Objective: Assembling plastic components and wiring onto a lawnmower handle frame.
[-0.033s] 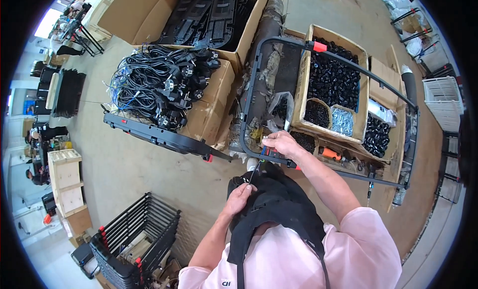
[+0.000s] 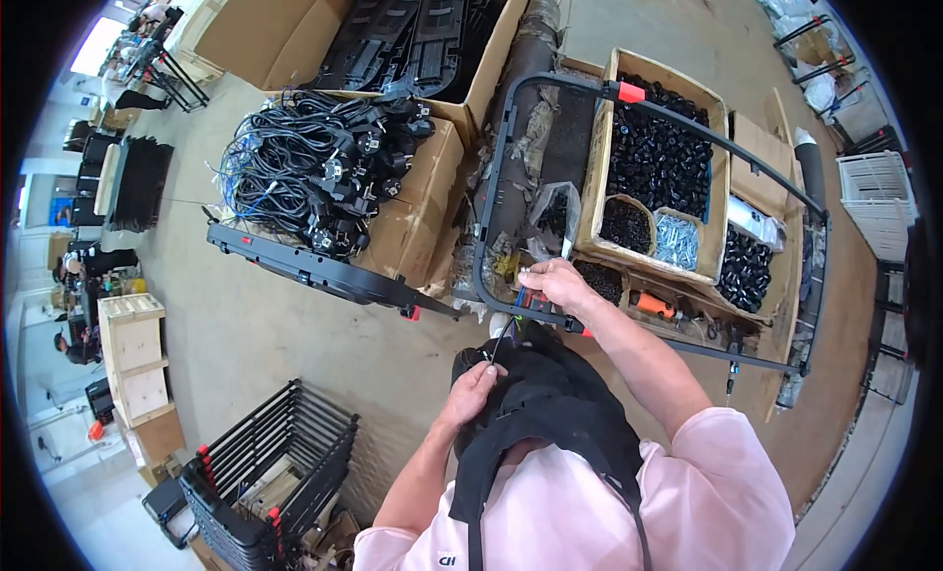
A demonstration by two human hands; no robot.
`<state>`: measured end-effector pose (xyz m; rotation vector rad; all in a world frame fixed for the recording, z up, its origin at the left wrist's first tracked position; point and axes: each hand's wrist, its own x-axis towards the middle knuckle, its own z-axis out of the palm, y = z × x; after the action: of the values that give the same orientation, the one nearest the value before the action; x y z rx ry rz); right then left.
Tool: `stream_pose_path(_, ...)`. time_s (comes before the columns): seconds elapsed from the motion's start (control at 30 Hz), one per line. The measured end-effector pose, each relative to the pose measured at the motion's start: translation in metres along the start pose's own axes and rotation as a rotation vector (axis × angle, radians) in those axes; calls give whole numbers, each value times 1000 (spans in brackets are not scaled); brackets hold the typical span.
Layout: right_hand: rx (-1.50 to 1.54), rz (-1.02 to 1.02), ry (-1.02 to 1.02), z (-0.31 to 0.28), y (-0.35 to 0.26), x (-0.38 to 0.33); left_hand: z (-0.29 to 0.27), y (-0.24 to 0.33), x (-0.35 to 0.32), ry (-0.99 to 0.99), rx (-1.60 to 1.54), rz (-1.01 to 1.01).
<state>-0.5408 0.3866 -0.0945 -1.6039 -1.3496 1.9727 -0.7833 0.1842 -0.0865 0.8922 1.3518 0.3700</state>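
Black cables in carton, stacked black frames, wooden crate.

Matt metal, soft cloth, plain cardboard.
The tubular frame was black-coated metal with a dull sheen and red plastic clips. The dark fabric piece looked like woven cloth, matt. The boxes were raw brown cardboard; the coiled cables wore smooth black plastic. The floor was rough grey concrete.

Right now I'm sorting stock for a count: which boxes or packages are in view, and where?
Open brown cardboard box of coiled black cables: upper left of the hands.
Brown cardboard box of flat black plastic panels: top centre.
Tall brown cardboard box of small black parts: upper right.
Pale wooden crate: far left.
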Motion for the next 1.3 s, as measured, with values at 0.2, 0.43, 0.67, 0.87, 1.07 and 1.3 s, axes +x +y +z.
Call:
stream_pose_path(0.2, 116, 5, 64, 0, 7, 4, 9, 36, -11, 67, 60, -67)
stream_pose_path(0.43, 316, -93, 340, 1, -1, 15, 30, 53, 12, 284, 128, 172)
stream_pose_path(0.67, 653, -175, 543, -14, -6, 30, 25, 43, 63, 262, 30, 141)
stream_pose_path(0.87, 296, -188, 429, -24, -20, 44, 2, 39, 49, 39, 156, 198)
stream_pose_path(1.07, 348, -288, 512, -17, -55, 56, 9, 55, 65, 70, 116, 298)
stream_pose_path(1.3, 396, -326, 428, -26, -76, 47, 6, 38, 91, -161, -443, 173)
